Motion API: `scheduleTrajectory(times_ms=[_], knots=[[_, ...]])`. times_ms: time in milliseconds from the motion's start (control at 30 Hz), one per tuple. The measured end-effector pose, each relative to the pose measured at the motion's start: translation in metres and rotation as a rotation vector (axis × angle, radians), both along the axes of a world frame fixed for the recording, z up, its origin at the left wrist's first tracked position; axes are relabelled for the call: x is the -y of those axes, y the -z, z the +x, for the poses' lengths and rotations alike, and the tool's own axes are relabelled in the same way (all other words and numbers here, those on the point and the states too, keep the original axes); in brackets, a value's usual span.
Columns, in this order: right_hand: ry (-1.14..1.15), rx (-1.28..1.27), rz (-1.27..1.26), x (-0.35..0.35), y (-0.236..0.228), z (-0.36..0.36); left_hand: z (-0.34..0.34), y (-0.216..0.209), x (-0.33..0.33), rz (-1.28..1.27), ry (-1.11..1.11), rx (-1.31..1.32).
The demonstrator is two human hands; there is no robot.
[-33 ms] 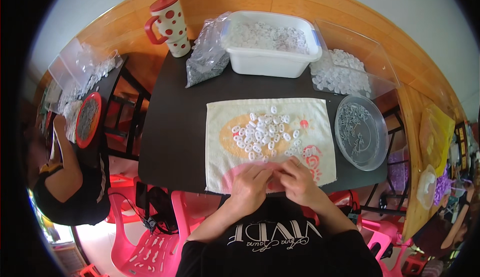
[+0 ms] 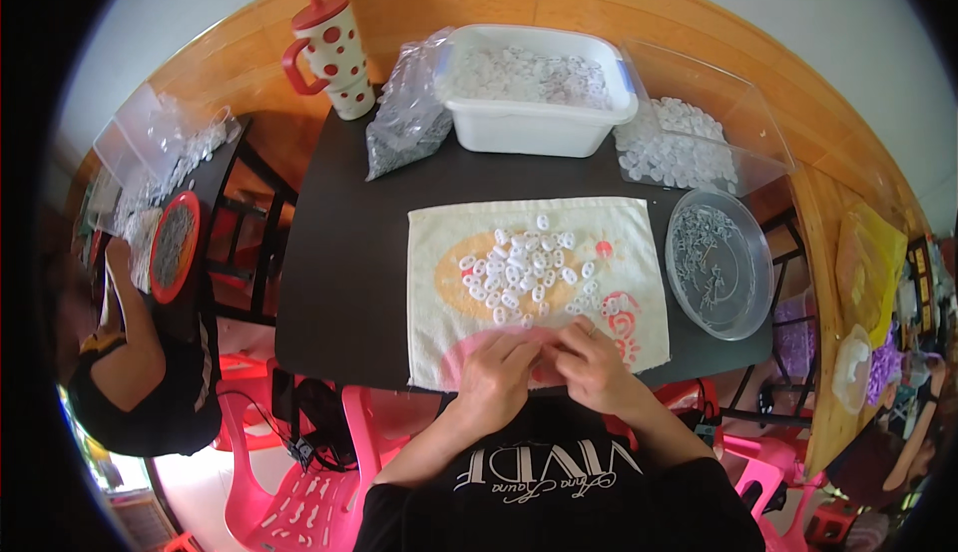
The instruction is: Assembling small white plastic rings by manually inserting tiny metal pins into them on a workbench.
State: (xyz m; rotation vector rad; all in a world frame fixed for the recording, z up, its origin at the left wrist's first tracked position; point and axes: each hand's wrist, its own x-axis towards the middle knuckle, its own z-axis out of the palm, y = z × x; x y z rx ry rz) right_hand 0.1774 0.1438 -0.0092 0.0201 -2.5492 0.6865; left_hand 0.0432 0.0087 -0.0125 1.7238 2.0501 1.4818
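Observation:
My left hand (image 2: 496, 370) and my right hand (image 2: 593, 366) meet over the front edge of a cream towel (image 2: 436, 243) printed in orange, pink and red. Fingers and thumbs are pinched close together on both hands. Whatever lies between the fingertips is too small and covered to make out. Just beyond the hands, a loose heap of small white oval pieces (image 2: 514, 275), with two dark holes or spots each, is spread on the towel. A few smaller translucent pieces (image 2: 582, 304) lie near my right fingertips.
Behind the towel stand a white tub (image 2: 529, 131) of small clear pieces, a clear bin (image 2: 758, 113) of whitish discs, a plastic bag (image 2: 407, 113) of grey bits and a spotted tumbler (image 2: 339, 63). To the right sits a round clear tray (image 2: 743, 307) of small metal-coloured parts. Another person (image 2: 130, 362) works at left.
The whole picture has shifted very slightly. Both hands stay pinched together at the towel's front edge, and the white pieces lie as before.

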Motion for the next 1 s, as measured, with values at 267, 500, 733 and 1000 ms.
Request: scheduleTrajectory(times_ms=[267,500,733,1000], knots=[[-0.054,-0.004,-0.046,-0.002,-0.002,-0.003,-0.011,-0.014,-0.003,-0.11,0.05,0.161],[-0.044,0.047,-0.048,-0.003,0.0,-0.004,-0.015,-0.007,-0.005,-0.08,0.14,0.053],[-0.098,0.064,0.009,-0.007,0.002,-0.006,-0.017,-0.001,-0.004,-0.168,0.186,-0.05],[-0.116,0.073,0.047,-0.01,-0.002,-0.008,-0.016,0.002,-0.003,-0.222,0.239,-0.131]])
